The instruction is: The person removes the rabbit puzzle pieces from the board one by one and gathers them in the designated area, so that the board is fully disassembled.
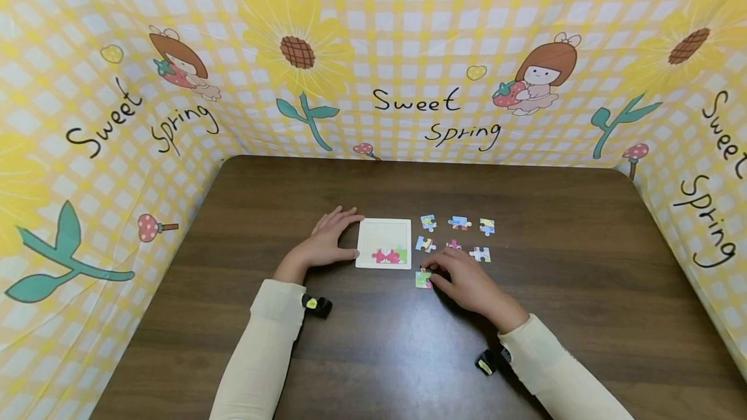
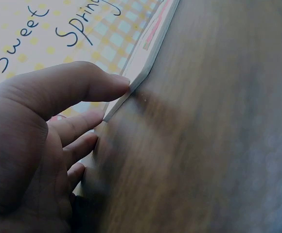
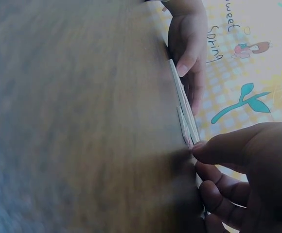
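A white square puzzle tray [image 1: 383,238] lies on the table, with pink and green pieces [image 1: 390,256] fitted along its near edge. My left hand [image 1: 327,238] rests at the tray's left side, thumb at the near corner and fingertips at the far one. The left wrist view shows the thumb [image 2: 97,85] extended against the tray's edge [image 2: 143,73]. My right hand [image 1: 467,277] pinches a green puzzle piece [image 1: 423,279] between thumb and fingers, just off the tray's near right corner. In the right wrist view that piece [image 3: 184,124] appears edge-on beside the tray.
Several loose puzzle pieces lie right of the tray in two rows, among them a blue one [image 1: 460,222] and a white-and-blue one [image 1: 480,254]. A pink piece [image 1: 453,244] sits just beyond the right hand. Yellow checked cloth [image 1: 408,31] walls the brown table [image 1: 373,349].
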Tool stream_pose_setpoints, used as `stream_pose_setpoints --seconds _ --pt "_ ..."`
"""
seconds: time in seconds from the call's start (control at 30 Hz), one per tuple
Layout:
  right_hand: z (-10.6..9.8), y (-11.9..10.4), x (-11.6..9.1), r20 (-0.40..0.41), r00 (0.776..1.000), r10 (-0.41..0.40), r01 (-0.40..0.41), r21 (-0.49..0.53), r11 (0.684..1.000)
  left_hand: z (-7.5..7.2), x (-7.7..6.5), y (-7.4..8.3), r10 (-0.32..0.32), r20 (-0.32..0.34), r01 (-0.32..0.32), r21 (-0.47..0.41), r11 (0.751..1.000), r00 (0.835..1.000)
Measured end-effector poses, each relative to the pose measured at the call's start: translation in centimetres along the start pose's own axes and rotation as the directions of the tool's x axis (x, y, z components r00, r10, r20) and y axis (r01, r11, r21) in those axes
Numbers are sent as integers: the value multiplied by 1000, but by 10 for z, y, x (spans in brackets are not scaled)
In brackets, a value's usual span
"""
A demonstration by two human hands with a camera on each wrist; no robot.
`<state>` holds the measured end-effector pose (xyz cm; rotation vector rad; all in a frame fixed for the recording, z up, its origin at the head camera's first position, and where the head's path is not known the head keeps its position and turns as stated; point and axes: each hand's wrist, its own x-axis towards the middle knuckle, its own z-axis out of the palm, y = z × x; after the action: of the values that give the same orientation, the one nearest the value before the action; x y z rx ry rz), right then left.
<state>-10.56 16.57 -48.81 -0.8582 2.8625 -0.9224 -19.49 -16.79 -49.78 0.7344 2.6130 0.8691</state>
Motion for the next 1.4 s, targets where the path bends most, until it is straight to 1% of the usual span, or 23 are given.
stream_pose_setpoints --seconds 0.17,0.37,0.53,0.7,0.8,1.0,1.17,1.23,1.4 --pt "-2 -2 3 3 1000 4 -4 34 999 0 0 1 -2 -3 2 -10 1000 1000" --pt "-6 -7 9 4 1000 25 -25 59 998 0 0 0 0 0 0 2 1000 1000" --pt "-9 -16 19 -2 999 42 -41 93 995 -1 0 1 -7 2 7 -1 1000 1000" --pt "-8 -25 31 -23 999 50 -47 101 994 -1 0 2 -11 1 11 10 1000 1000" --pt "-6 -31 38 -38 998 44 -39 112 993 -1 0 1 -12 0 12 13 1000 1000" --pt "-3 -42 52 -77 997 11 1 146 989 0 0 0 -6 -2 6 18 1000 1000" --pt "1 -45 61 -99 995 2 12 137 991 0 0 0 -4 -7 4 17 1000 1000" --pt "5 -45 63 -78 997 12 -3 117 993 0 0 0 -4 -8 4 17 1000 1000" --pt "11 -41 63 22 998 54 -55 32 998 -1 1 0 -1 0 1 23 1000 1000"
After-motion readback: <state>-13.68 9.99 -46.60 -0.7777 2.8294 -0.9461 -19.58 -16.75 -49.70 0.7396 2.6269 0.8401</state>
